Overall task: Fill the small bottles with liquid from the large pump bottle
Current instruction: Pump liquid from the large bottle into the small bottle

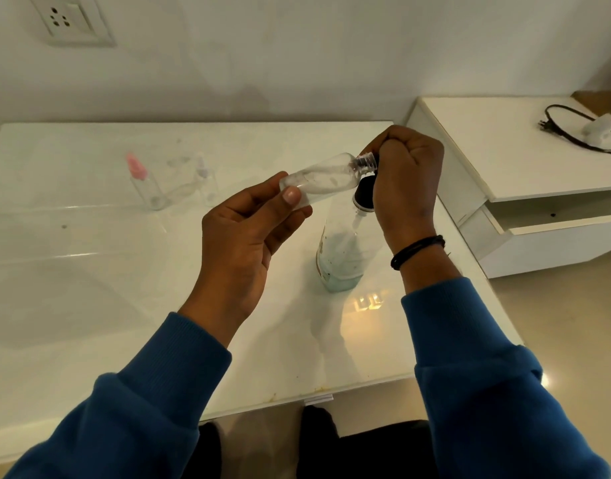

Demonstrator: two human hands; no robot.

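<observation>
No legible text, label or number on any bottle or surface.

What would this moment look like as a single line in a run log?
left hand holds small bottle tilted, uncapped | right hand at its neck, above pump bottle | two small bottles wait on table

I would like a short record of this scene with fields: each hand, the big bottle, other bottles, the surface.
left hand: holds small clear bottle, tilted, neck to the right
right hand: fingers curled at the bottle's open threaded neck
pump bottle: upright on table, little bluish liquid
other bottles: upright, far left, one with pink cap
table: white, glossy
</observation>
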